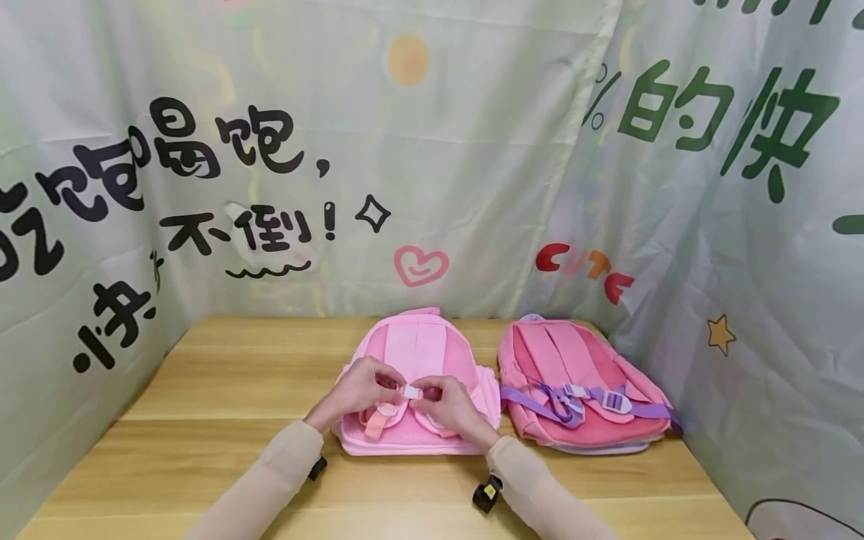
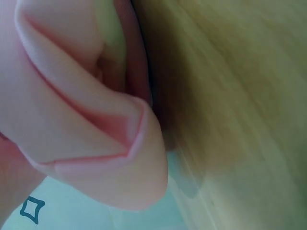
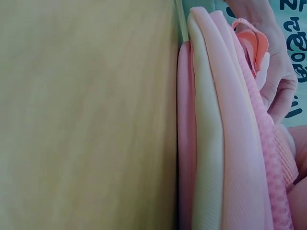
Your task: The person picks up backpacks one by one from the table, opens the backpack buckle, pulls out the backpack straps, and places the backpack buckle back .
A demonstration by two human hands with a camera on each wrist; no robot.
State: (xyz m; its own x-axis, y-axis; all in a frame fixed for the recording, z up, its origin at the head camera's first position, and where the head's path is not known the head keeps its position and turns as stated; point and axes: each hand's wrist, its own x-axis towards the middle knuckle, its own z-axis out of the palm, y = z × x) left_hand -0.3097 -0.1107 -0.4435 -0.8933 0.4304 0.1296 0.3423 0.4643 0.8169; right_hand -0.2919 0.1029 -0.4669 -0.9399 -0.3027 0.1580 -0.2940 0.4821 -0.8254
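A light pink backpack (image 1: 415, 345) lies on the table with its strap side up. Over its middle, a small white buckle (image 1: 410, 391) joins the straps. My left hand (image 1: 364, 390) pinches the buckle's left side, and my right hand (image 1: 448, 405) pinches its right side. A loose coral strap end (image 1: 376, 426) hangs below the left hand. In the right wrist view the backpack's edge (image 3: 240, 134) stands beside the table, with the left hand (image 3: 278, 62) behind it. Pink fabric (image 2: 96, 120) fills much of the left wrist view and hides the left fingers.
A darker pink backpack (image 1: 567, 352) with purple straps (image 1: 651, 410) lies right of the first one, close to it. Both rest on a wooden table (image 1: 223, 390). Printed curtains (image 1: 472, 187) hang around the table's back and sides.
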